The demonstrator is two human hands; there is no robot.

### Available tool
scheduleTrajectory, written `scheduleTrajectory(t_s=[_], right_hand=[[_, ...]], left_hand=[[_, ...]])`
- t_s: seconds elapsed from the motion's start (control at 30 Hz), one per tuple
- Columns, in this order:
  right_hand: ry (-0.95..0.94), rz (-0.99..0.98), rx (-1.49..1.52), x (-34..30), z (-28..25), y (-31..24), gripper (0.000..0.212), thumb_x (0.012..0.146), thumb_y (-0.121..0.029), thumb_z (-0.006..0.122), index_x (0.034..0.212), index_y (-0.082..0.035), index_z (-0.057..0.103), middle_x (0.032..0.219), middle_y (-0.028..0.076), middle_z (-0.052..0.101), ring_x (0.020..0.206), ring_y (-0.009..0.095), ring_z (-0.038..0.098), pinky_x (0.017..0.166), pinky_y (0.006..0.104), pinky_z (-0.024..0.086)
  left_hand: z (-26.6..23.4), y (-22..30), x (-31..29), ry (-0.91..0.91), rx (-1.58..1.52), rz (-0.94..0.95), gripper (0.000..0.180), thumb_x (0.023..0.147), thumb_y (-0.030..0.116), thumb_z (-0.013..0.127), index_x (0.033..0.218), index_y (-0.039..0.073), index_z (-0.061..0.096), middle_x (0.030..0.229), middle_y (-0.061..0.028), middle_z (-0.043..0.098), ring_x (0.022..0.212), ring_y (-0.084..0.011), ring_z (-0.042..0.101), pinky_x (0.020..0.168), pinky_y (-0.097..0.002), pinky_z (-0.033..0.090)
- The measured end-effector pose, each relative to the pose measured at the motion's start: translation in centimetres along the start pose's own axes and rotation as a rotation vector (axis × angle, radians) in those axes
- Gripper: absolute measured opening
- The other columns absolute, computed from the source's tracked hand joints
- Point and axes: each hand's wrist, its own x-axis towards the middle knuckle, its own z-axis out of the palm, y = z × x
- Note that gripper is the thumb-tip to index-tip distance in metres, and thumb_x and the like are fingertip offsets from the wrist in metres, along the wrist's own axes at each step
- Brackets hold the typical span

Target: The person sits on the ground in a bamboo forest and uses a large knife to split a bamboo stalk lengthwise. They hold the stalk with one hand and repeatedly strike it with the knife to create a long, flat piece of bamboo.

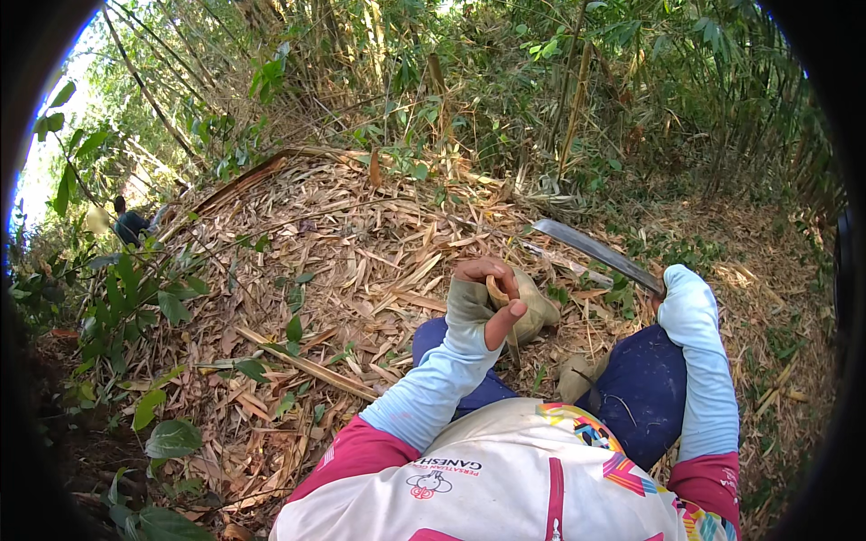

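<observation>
My right hand (661, 296) is closed round the handle end of a machete (600, 252), mostly hidden by the pale blue sleeve. Its long grey blade points away to the left, above the leaf litter. In front of my body, my left hand (492, 287) has its fingers curled on a thin tan strip (497, 294), which looks like dry plant material; its exact kind cannot be made out. An olive boot (534, 305) shows just behind that hand, and my dark blue trouser leg (639, 383) is below the right hand.
Dry leaves (352, 243) cover the mounded ground. A cut bamboo length (311, 365) lies at the left, near leafy green plants (171, 439). Bamboo stems (577, 99) stand densely at the back. Far left, another person (132, 225) in dark clothing is low among the plants.
</observation>
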Motion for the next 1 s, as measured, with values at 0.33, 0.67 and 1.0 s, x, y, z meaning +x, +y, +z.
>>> scheduleTrajectory(t_s=[0.33,0.67,1.0], right_hand=[[-0.010,0.004,0.002,0.0,-0.2,-0.3,0.023,0.074,-0.012,0.079,0.088,-0.005,0.062,0.078,0.018,0.063,0.076,0.037,0.063,0.068,0.0418,0.049],[0.016,-0.024,-0.015,0.1,0.2,0.4,0.023,0.075,-0.013,0.078,0.088,-0.005,0.061,0.079,0.019,0.063,0.077,0.039,0.063,0.068,0.0432,0.049],[-0.019,0.093,-0.039,0.5,0.0,0.4,0.018,0.080,-0.015,0.075,0.087,-0.005,0.061,0.076,0.018,0.063,0.075,0.039,0.062,0.067,0.0448,0.048]], left_hand=[[-0.8,0.8,0.4,0.022,-0.079,-0.166,0.054,0.099,0.038,0.059,0.137,0.002,0.047,0.101,-0.0143,0.065,0.089,-0.0208,0.063,0.084,-0.0356,0.052],[-3.0,0.2,3.0,0.318,-0.123,-0.052,0.028,0.099,0.034,0.060,0.104,0.006,0.060,0.075,-0.0105,0.061,0.062,-0.0202,0.060,0.057,-0.0330,0.053],[-9.0,6.0,8.0,0.940,-0.226,-0.046,0.029,0.104,0.040,0.046,0.103,0.011,0.052,0.076,-0.0014,0.053,0.065,-0.0151,0.054,0.064,-0.0310,0.053]])
